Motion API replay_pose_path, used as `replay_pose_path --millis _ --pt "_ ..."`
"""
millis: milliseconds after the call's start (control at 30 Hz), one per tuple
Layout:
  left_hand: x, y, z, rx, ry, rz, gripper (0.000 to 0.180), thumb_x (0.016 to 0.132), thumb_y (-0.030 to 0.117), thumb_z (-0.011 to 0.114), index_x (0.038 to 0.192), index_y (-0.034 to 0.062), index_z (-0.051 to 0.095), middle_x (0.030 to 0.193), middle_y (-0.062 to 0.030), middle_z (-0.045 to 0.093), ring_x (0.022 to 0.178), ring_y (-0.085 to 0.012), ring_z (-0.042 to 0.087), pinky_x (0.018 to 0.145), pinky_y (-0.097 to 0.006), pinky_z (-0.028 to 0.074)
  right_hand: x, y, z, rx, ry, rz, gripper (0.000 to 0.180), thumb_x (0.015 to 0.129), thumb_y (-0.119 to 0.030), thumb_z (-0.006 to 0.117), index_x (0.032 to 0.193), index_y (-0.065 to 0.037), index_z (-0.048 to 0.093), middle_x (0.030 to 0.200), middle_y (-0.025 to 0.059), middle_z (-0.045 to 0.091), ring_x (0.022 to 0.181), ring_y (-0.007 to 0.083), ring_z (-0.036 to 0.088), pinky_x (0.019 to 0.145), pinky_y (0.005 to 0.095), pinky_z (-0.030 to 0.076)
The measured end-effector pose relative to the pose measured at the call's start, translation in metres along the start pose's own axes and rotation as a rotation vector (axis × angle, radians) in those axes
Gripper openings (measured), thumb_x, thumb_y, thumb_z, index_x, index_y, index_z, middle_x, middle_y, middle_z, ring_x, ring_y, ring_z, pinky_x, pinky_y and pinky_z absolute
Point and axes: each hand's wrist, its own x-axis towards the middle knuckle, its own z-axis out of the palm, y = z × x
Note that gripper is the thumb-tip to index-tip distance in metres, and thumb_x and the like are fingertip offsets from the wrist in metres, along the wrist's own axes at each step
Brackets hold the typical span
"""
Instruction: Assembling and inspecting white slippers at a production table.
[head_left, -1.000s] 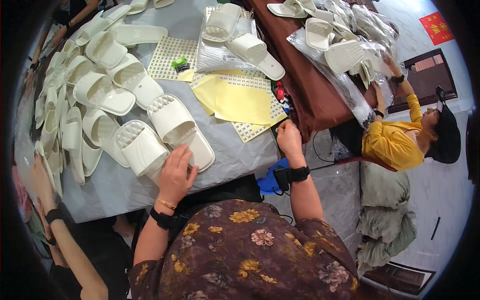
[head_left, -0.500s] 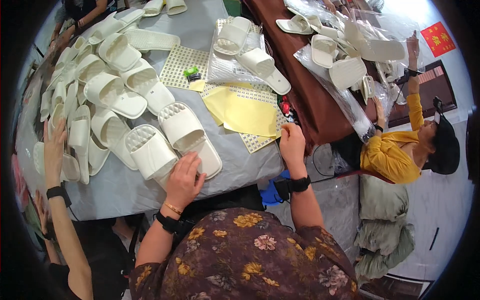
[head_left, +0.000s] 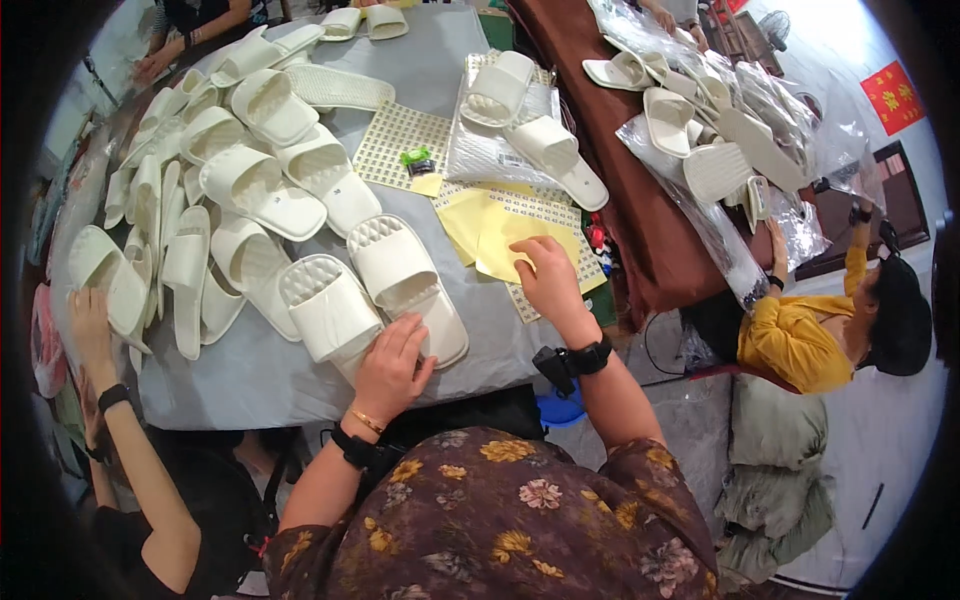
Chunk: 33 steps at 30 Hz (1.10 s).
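Observation:
My left hand (head_left: 393, 366) rests with fingers spread on the heel end of a pair of white slippers (head_left: 370, 290) lying side by side on the grey table (head_left: 230, 370). My right hand (head_left: 547, 277) reaches over the table's right side and its fingertips touch a stack of yellow sheets (head_left: 495, 235) that lies on a white perforated mat (head_left: 560, 225). Neither hand has lifted anything.
A big heap of white slippers (head_left: 210, 190) covers the table's left. A bagged pair (head_left: 525, 130) lies at the back right. Another person's hand (head_left: 90, 310) handles slippers at left. A person in yellow (head_left: 800, 340) works at a brown table (head_left: 640, 190) with bagged slippers.
My right hand has moved from the table's edge onto the yellow sheets. My left hand has slid up onto the slipper pair. The neighbour's hand at left has come forward to the heap.

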Motion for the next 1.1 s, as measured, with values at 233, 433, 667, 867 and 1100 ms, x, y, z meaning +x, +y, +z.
replay_pose_path --millis 233,433,667,867,1100 --pt "0.0 0.0 -0.001 -0.019 0.002 -0.015 0.043 0.079 0.015 0.075 0.117 0.0017 0.06 0.129 -0.0147 0.058 0.119 -0.0334 0.056 0.101 -0.042 0.046 0.074 -0.012 0.045 0.144 -0.213 0.023 0.02 0.083 -0.011 0.064 0.1 -0.004 0.071 0.099 0.0198 0.066 0.093 0.0383 0.063 0.085 0.0449 0.051" --pt "0.001 0.001 -0.002 -0.027 -0.006 -0.03 0.043 0.079 0.016 0.074 0.117 0.0018 0.06 0.129 -0.014 0.058 0.119 -0.0328 0.056 0.101 -0.041 0.047 0.107 -0.012 0.091 0.046 -0.159 0.046 0.015 0.086 -0.012 0.062 0.096 -0.005 0.071 0.099 0.019 0.066 0.094 0.0384 0.064 0.084 0.046 0.051" --pt "0.0 0.0 -0.003 -0.048 -0.008 -0.028 0.045 0.079 0.017 0.074 0.119 0.0017 0.059 0.128 -0.0139 0.058 0.12 -0.0324 0.056 0.101 -0.04 0.047 0.108 -0.017 0.104 -0.007 -0.121 0.127 0.011 0.088 -0.011 0.06 0.094 -0.008 0.069 0.1 0.0169 0.064 0.094 0.0382 0.063 0.083 0.0464 0.051" --pt "-0.001 0.0 -0.003 -0.044 -0.007 -0.023 0.042 0.081 0.018 0.071 0.118 0.0022 0.058 0.13 -0.0135 0.057 0.123 -0.0298 0.054 0.101 -0.039 0.046 0.108 -0.015 0.106 -0.043 -0.143 0.119 0.008 0.089 -0.012 0.06 0.092 -0.008 0.067 0.1 0.0171 0.063 0.096 0.0383 0.062 0.082 0.0473 0.051" --pt "-0.001 -0.001 -0.002 -0.051 -0.005 -0.016 0.043 0.081 0.018 0.071 0.118 0.0022 0.058 0.13 -0.0135 0.057 0.123 -0.0295 0.054 0.102 -0.039 0.045 0.107 -0.016 0.107 -0.035 -0.115 0.131 0.01 0.089 -0.012 0.061 0.096 -0.008 0.065 0.103 0.0175 0.062 0.098 0.0379 0.061 0.083 0.0465 0.051"
